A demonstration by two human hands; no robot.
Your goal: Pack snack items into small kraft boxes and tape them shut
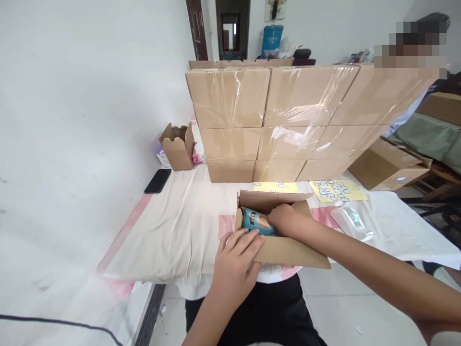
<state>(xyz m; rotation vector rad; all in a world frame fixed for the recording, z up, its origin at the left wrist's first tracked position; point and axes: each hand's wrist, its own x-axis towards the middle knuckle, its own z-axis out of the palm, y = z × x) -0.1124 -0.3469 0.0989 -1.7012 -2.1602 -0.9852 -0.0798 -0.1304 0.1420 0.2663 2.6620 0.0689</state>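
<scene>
An open cardboard box [291, 252] sits at the near edge of the cloth-covered table, its flaps folded outward. Inside lies a blue food packet [255, 219] with a picture printed on it. My left hand [236, 259] lies over the box's near left edge and flap, its fingers stretched out and slightly spread beside the packet. My right hand [286, 218] reaches down into the box at the packet's right end. Its fingers are hidden inside, so whether they grip the packet cannot be made out.
Behind the box rises a wall of taped cartons [288, 120]. A black phone [157, 181] and a small open carton [177, 146] are at the left. Yellow sticker sheets [338, 191] and a white plastic item [353, 223] lie right. A person stands beyond the cartons.
</scene>
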